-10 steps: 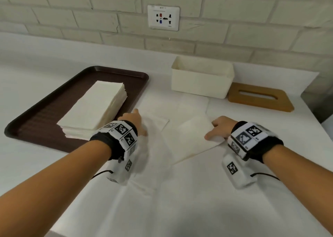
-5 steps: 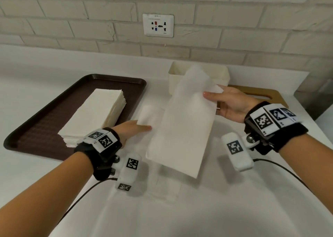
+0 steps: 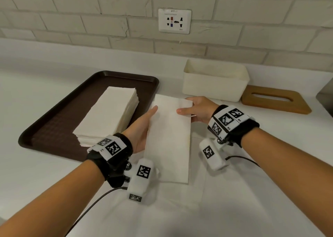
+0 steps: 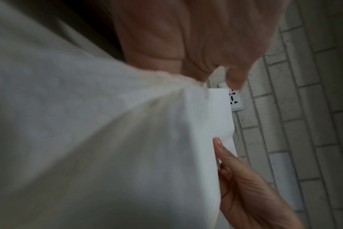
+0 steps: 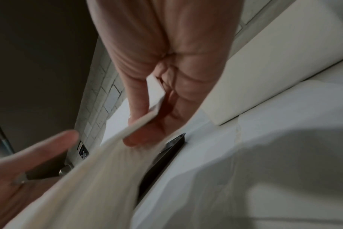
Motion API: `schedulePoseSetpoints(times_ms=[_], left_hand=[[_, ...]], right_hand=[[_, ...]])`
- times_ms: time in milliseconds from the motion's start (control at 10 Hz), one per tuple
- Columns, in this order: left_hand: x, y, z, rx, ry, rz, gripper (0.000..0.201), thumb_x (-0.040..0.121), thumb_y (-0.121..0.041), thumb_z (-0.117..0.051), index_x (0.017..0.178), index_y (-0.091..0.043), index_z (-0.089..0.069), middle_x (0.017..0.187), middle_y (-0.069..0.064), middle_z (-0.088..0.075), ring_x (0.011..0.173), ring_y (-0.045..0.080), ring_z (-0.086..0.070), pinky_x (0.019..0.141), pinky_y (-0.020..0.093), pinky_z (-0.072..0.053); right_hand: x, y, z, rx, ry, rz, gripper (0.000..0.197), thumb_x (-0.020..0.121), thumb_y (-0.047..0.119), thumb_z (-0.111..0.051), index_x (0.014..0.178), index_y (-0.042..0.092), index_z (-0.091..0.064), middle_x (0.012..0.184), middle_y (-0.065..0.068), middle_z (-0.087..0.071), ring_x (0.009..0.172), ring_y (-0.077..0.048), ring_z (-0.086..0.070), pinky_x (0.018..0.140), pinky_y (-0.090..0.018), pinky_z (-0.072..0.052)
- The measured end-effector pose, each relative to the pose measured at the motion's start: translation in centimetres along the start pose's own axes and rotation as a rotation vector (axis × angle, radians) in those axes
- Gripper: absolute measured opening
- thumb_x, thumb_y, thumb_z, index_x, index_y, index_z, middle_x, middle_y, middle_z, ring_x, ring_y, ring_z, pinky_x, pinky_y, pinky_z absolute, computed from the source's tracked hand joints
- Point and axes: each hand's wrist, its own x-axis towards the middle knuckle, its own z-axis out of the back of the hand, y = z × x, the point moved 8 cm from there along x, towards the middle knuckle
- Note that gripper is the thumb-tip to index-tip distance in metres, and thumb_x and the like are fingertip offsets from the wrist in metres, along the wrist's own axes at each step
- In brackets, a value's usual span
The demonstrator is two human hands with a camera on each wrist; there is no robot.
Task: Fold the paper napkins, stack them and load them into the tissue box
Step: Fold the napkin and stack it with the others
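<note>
A white folded paper napkin [image 3: 169, 143] hangs as a long strip above the table between my hands. My right hand [image 3: 196, 108] pinches its far right corner; the right wrist view shows the napkin's edge [image 5: 145, 119] between thumb and fingers. My left hand [image 3: 144, 126] lies with straight fingers flat against the strip's left edge, and the sheet [image 4: 127, 139] fills the left wrist view. A stack of napkins [image 3: 108, 114] sits on the brown tray [image 3: 54, 128] at the left. The open white tissue box [image 3: 214, 81] stands behind, its wooden lid [image 3: 275, 99] to its right.
White sheets cover the table [image 3: 216, 200] under and in front of my hands. A brick wall with a socket [image 3: 174, 21] runs close behind the box. Cables trail from both wrist cameras. A dark object edge shows at the far right [image 3: 327, 96].
The right hand lifted the napkin off the table, then lowered it a little. The left hand left the table and came up against the strip's left edge.
</note>
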Motion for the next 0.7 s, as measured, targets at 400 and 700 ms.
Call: schedulePoseSetpoints(times_ms=[400,700], left_hand=[[0.5,-1.0,3.2,0.086,-0.216,-0.094,0.029,0.094,-0.007,-0.046,0.122,-0.006,-0.053,0.102,0.01,-0.065,0.086,0.023,-0.062,0.082,0.034,-0.05],[0.7,-1.0,4.0,-0.097,-0.239,-0.091,0.016,0.088,-0.011,-0.046,0.098,-0.013,-0.058,0.084,0.008,-0.065,0.076,0.022,-0.061,0.07,0.034,-0.053]], right_hand=[[0.3,-4.0,8.8,-1.088,-0.355,-0.393,0.058,0.091,0.047,-0.046,0.132,0.006,-0.045,0.141,-0.019,-0.042,0.13,-0.034,-0.039,0.106,-0.038,-0.032],[-1.4,-2.7,10.1,-0.768,-0.427,-0.317,0.047,0.089,0.015,-0.057,0.132,-0.001,-0.046,0.139,-0.019,-0.044,0.127,-0.034,-0.043,0.105,-0.039,-0.037]])
